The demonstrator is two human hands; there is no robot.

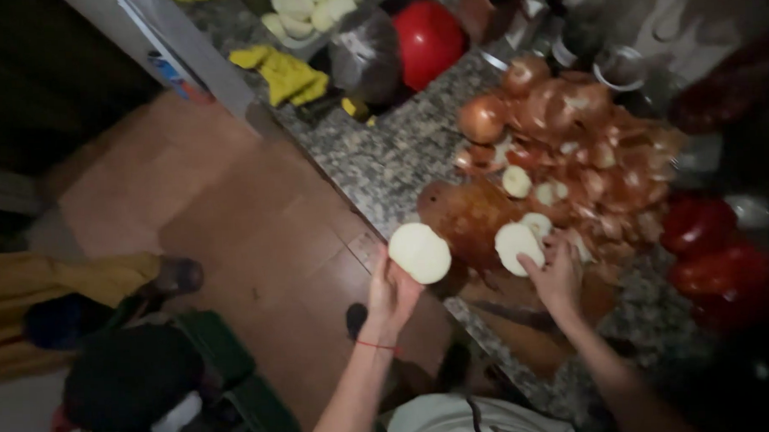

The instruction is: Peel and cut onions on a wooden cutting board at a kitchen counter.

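Note:
My left hand point(391, 294) holds a pale, peeled onion half point(419, 252) out over the edge of the granite counter point(382, 156). My right hand point(559, 272) rests on a second pale onion half point(518, 244) lying on the wooden cutting board point(465, 213). A red thread circles my left wrist. Behind the board lies a heap of brown onion skins and whole unpeeled onions point(569, 141), with small white peeled pieces among them.
Red bell peppers point(714, 251) sit at the counter's right. A red round object point(429, 37), a grey bag, yellow cloths point(287, 73) and a tray of pale slices point(305, 10) lie farther back. Below left are wooden floor, a dark bag and a shoe point(175, 276).

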